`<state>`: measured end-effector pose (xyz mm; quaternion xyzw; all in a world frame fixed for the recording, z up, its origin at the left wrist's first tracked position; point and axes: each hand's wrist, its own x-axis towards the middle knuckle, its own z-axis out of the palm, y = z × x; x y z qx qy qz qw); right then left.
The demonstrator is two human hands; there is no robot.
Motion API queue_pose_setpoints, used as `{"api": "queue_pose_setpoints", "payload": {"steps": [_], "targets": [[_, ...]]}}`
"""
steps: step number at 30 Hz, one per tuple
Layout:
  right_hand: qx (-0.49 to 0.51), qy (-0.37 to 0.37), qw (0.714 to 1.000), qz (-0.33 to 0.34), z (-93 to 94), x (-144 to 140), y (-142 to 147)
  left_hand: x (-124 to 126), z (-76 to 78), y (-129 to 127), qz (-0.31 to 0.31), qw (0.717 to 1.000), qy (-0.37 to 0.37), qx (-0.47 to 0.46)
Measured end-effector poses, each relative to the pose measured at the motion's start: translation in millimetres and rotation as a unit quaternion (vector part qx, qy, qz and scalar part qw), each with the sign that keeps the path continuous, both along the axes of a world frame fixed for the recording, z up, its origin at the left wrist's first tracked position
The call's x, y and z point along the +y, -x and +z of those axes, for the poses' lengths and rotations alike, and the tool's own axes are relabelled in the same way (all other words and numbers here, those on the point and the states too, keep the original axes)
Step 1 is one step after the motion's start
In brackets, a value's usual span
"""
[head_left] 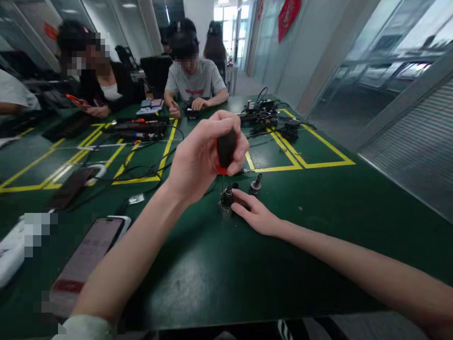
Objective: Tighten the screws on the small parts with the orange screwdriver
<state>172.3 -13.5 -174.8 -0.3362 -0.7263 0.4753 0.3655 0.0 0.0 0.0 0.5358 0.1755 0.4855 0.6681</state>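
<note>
My left hand (208,151) is wrapped round the black and red handle of a screwdriver (225,148), held upright with its thin shaft pointing down. Below it, a small black cylindrical part with a metallic base (227,199) stands on the green table (198,264). The shaft reaches down to this part; where exactly its tip sits I cannot make out. From the right, my right hand (253,212) grips the same part between thumb and fingers. Just behind that hand lies a second small metal piece with a short stem (255,184).
At the left lie a phone (90,259), a white power strip (17,241) and a dark power bank (69,189) with cables. Yellow tape (279,168) marks the table. Black devices and cables (262,115) are heaped at the back right. Co-workers (194,80) sit across the table.
</note>
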Motion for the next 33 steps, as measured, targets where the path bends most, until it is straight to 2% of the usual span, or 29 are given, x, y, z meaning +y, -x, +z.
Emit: {"api": "queue_pose_setpoints", "payload": {"steps": [8, 18, 22, 29, 33], "targets": [[0.012, -0.018, 1.0, -0.003, -1.2, 1, 0, 1, 0.8, 1, -0.005, 1.0, 0.002, 0.017], [0.011, -0.028, 1.0, 0.001, -0.2, 2, 1, -1, 1.9, -1, 0.005, 1.0, 0.023, -0.004], [0.011, -0.03, 0.999, 0.003, 0.8, 2, 0, -2, 1.7, 0, -0.004, 1.0, -0.005, -0.007], [0.017, -0.023, 1.0, 0.0, -1.4, 1, 2, -2, -4.1, -3, 0.027, 0.999, 0.011, -0.021], [0.016, -0.022, 1.0, -0.007, -2.8, 1, 3, -1, -9.4, -6, 0.017, 0.999, 0.021, -0.033]]}}
